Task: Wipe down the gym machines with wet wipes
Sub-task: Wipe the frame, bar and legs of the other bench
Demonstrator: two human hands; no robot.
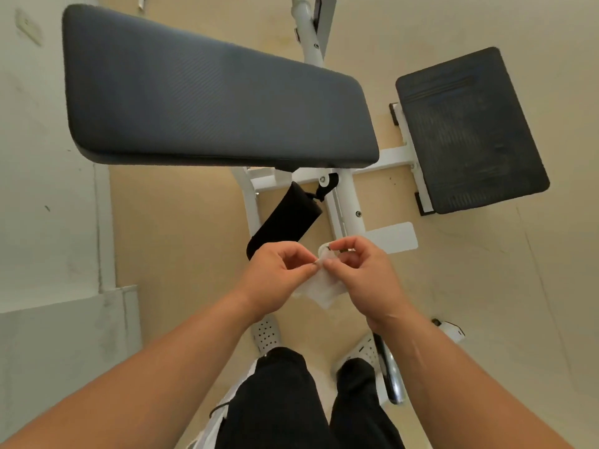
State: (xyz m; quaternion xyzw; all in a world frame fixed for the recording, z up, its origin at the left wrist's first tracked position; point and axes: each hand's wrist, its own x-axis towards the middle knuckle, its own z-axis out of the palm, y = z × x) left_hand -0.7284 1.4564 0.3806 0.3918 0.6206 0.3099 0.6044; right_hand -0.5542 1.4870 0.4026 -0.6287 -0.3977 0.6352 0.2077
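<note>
Both hands, left hand [278,273] and right hand [359,270], pinch a crumpled white wet wipe [324,286], seemingly unfolding it. Next, I'd guess, spread it and press it onto the long dark grey padded bench [207,98].

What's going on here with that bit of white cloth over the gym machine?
A person stands over a gym machine and holds a white wet wipe in both hands. The left hand pinches one edge and the right hand pinches another, as if to pull it open. The wipe touches no part of the machine. The long dark pad and the smaller dark pad on the white frame lie beyond the hands.
</note>
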